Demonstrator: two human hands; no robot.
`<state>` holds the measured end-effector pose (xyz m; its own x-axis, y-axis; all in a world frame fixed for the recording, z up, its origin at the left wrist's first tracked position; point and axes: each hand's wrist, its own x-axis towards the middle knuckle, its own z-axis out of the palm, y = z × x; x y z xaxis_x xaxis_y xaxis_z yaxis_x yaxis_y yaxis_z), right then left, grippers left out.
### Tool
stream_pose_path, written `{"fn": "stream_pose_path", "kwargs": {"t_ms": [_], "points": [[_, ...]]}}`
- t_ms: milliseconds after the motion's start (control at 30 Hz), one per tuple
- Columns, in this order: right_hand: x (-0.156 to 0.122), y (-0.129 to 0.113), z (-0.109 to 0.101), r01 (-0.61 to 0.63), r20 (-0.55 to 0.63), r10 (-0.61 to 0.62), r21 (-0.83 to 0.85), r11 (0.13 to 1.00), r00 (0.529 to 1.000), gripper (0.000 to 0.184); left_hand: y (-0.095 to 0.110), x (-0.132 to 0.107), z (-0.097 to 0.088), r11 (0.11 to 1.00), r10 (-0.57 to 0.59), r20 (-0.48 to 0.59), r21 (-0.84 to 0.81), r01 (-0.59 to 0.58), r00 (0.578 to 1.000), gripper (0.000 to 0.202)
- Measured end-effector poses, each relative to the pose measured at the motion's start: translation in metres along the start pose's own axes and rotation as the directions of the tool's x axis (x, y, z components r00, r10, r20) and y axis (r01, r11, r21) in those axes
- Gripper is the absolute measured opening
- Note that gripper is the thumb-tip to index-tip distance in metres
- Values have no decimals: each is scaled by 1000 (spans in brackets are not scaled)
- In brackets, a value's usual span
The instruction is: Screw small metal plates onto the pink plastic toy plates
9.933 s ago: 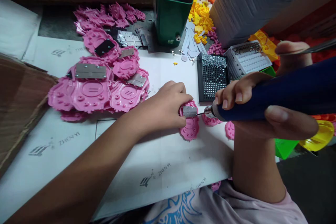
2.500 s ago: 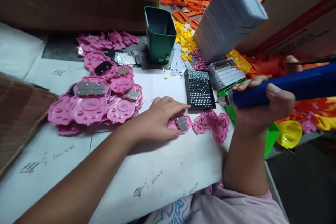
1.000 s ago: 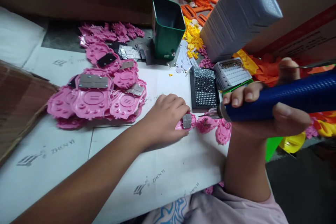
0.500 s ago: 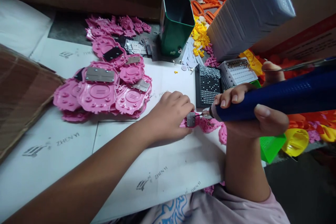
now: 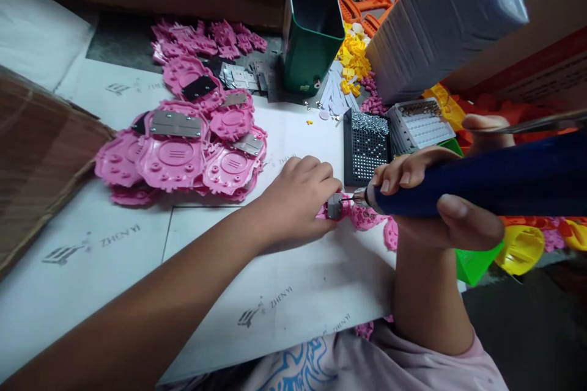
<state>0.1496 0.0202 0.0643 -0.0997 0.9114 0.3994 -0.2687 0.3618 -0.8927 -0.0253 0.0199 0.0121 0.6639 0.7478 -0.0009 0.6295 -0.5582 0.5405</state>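
Note:
My left hand [image 5: 305, 201] is closed over a pink plastic part [image 5: 322, 212], most of it hidden under the fingers. A small grey metal plate [image 5: 335, 206] lies on that part. In my right hand [image 5: 426, 195] is a blue electric screwdriver [image 5: 495, 180], held level with the fingers wrapped round its body. Its thin bit points left and meets the right edge of the grey plate; I cannot make out a screw there. More pink parts [image 5: 365, 217] lie just under the screwdriver's tip.
Pink shells with metal plates [image 5: 172, 162] are piled at the left. Behind my hands stand a black screw tray [image 5: 367, 149], a white tray [image 5: 422, 122] and a dark green bin [image 5: 312, 36]. Cardboard boxes [image 5: 41, 159] flank the table. A bright green container [image 5: 477, 263] sits at the right.
The view has shifted slightly. The screwdriver's rear end sits a little lower, and its bit remains at the plate's edge. My left hand keeps its hold on the pink part.

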Motion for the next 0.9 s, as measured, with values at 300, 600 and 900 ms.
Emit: {"fn": "stream_pose_path", "kwargs": {"t_ms": [300, 600, 900], "points": [[1, 1, 2, 7, -3, -7, 24, 1000, 1000, 16, 2, 1, -2, 1000, -24, 26, 3, 24, 999, 34], [0, 4, 4, 6, -8, -6, -13, 1000, 1000, 42, 3, 1, -2, 1000, -18, 23, 26, 17, 1000, 30], [9, -13, -6, -21, -179, 21, 0, 1000, 984, 30, -1, -2, 1, 1000, 10, -5, 28, -10, 1000, 40]]}}
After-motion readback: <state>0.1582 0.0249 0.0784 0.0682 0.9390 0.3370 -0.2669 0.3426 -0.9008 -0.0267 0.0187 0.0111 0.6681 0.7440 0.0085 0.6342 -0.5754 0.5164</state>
